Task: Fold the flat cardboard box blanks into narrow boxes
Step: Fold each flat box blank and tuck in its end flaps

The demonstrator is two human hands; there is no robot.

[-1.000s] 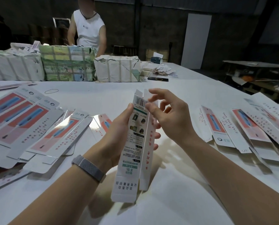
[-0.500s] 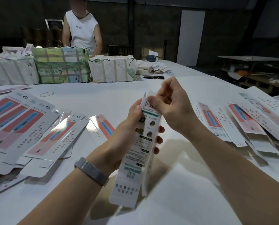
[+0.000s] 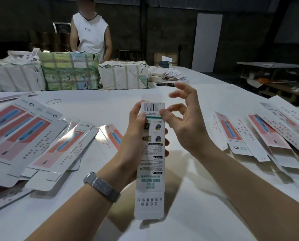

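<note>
- Head view showed a narrow box [image 3: 151, 153] held upright above the white table [image 3: 188, 197], barcode end up and a plain flap standing open at its top.
- The left hand [image 3: 136, 136] grasped the box along its left edge, thumb on the printed front, other fingers wrapped behind.
- The right hand [image 3: 185, 117] pressed its thumb against the box's upper right edge by the barcode; its other fingers were spread loosely and held nothing.
- A watch band [image 3: 101, 186] sat on the left wrist.
- Flat blanks [image 3: 37, 141] lay overlapped on the left of the table; more blanks [image 3: 267, 134] lay fanned on the right.
- Wrapped bundles [image 3: 70, 72] stood along the far edge, a person in a white sleeveless top [image 3: 91, 33] behind them.
</note>
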